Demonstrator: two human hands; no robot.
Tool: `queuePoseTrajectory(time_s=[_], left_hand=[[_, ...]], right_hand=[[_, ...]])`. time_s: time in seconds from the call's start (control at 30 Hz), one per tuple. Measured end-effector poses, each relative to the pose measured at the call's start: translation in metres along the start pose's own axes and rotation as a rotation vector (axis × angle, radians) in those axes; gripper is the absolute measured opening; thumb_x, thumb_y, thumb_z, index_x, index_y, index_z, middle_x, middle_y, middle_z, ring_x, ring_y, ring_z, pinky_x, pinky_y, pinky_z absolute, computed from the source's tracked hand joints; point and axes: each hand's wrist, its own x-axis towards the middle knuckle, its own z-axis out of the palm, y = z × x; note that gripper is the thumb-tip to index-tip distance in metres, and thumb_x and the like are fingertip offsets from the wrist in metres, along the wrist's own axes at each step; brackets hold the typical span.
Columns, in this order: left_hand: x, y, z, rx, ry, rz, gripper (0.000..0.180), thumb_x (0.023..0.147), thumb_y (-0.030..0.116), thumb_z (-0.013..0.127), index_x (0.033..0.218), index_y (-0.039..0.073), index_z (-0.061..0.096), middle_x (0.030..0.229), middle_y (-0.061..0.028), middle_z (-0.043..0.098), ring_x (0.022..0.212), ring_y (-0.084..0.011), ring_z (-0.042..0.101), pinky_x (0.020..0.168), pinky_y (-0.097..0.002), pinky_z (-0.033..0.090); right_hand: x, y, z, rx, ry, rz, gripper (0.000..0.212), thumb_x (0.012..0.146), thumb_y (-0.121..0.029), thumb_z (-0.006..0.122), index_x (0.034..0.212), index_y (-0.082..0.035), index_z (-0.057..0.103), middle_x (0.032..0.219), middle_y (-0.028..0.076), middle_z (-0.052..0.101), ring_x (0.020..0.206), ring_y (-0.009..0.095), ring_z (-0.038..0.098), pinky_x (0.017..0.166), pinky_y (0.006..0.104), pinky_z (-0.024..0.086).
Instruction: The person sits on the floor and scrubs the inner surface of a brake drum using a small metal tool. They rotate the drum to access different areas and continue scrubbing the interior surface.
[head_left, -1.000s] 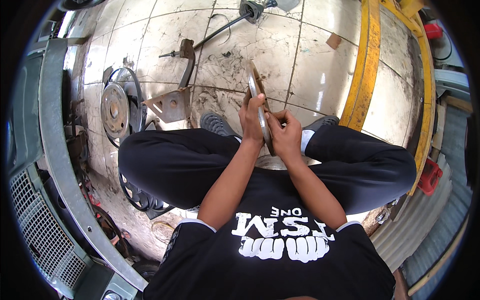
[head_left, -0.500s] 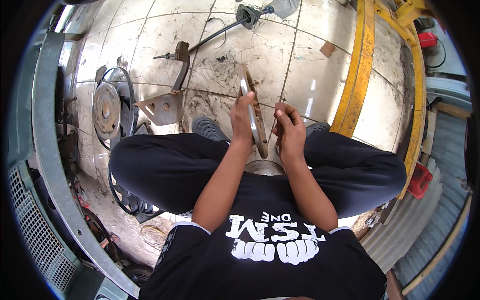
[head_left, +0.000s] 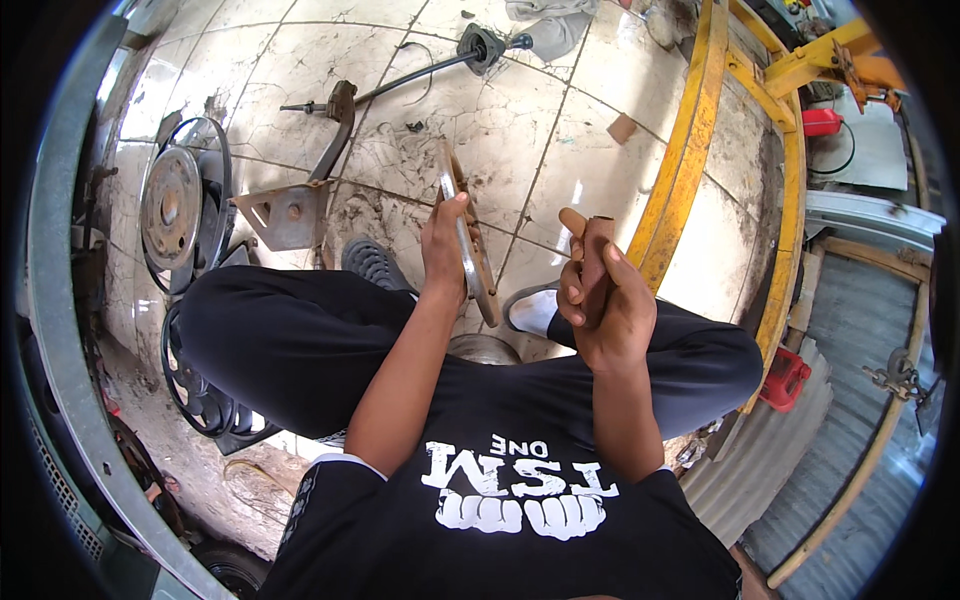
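My left hand [head_left: 440, 255] grips a round metal disc [head_left: 474, 264], held upright and nearly edge-on between my knees. Its thumb lies over the shiny rim; the fingers behind are mostly hidden. To the right, my right hand [head_left: 622, 315] is closed around a folded reddish-brown sheet that looks like sandpaper [head_left: 597, 262]. That hand is turned palm up, apart from the disc, with one finger pointing away from me. Below the disc, another round metal part [head_left: 484, 349] shows partly between my legs.
A yellow metal frame [head_left: 672, 170] runs along the right, with a red jerry can [head_left: 785, 380] beside it. Ahead on the tiles lie a long-rod lever [head_left: 480, 50], a pedal bracket [head_left: 290, 215] and a small brown square [head_left: 621, 128]. A rusty wheel-like disc [head_left: 168, 208] stands left.
My right hand has moved away from the disc to the right and turned palm up, bringing the sandpaper into view. The head view has shifted a little to the right.
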Motion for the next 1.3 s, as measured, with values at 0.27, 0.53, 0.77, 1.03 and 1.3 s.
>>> queuePoseTrajectory(time_s=[0.27,0.53,0.77,1.03,1.3], left_hand=[[0.005,-0.010,-0.004,0.000,-0.059,0.025,0.066,0.089,0.044,0.069,0.139,0.002,0.059,0.107,-0.0027,0.058,0.092,-0.0129,0.054,0.081,-0.0281,0.045],[0.003,-0.006,-0.006,-0.007,-0.043,0.030,0.058,0.087,0.051,0.069,0.120,0.003,0.063,0.091,-0.0048,0.059,0.078,-0.0144,0.059,0.072,-0.0306,0.049],[0.009,-0.014,-0.011,-0.025,-0.017,0.000,0.054,0.090,0.051,0.064,0.115,0.003,0.062,0.089,-0.0080,0.062,0.078,-0.0189,0.064,0.070,-0.0357,0.055],[-0.005,-0.012,0.003,-0.186,-0.053,0.023,0.044,0.091,0.042,0.067,0.108,0.003,0.058,0.087,-0.0069,0.055,0.073,-0.0173,0.059,0.065,-0.0330,0.050],[0.004,-0.023,0.000,-0.214,-0.034,0.062,0.044,0.091,0.043,0.067,0.107,0.004,0.056,0.088,-0.0064,0.054,0.073,-0.0166,0.058,0.065,-0.0311,0.050]], right_hand=[[0.000,0.014,-0.001,-0.070,0.110,-0.007,0.023,0.101,-0.023,0.070,0.116,-0.006,0.066,0.087,0.001,0.058,0.070,0.013,0.056,0.053,0.0235,0.038],[0.011,0.019,0.000,0.035,0.162,-0.084,0.016,0.103,-0.023,0.068,0.107,-0.008,0.065,0.087,0.001,0.060,0.071,0.013,0.056,0.061,0.0248,0.040],[0.061,0.083,-0.053,-0.420,0.158,-0.003,0.024,0.105,-0.026,0.065,0.109,-0.003,0.064,0.092,0.005,0.072,0.066,0.008,0.058,0.058,0.0232,0.043],[0.063,0.122,-0.044,-0.720,0.105,0.013,0.035,0.099,-0.034,0.074,0.092,0.000,0.070,0.064,0.001,0.062,0.059,0.006,0.053,0.053,0.0269,0.040],[0.051,0.125,-0.037,-0.850,0.123,-0.157,0.035,0.095,-0.034,0.077,0.089,0.000,0.070,0.066,0.010,0.064,0.061,0.014,0.059,0.060,0.0343,0.046]])
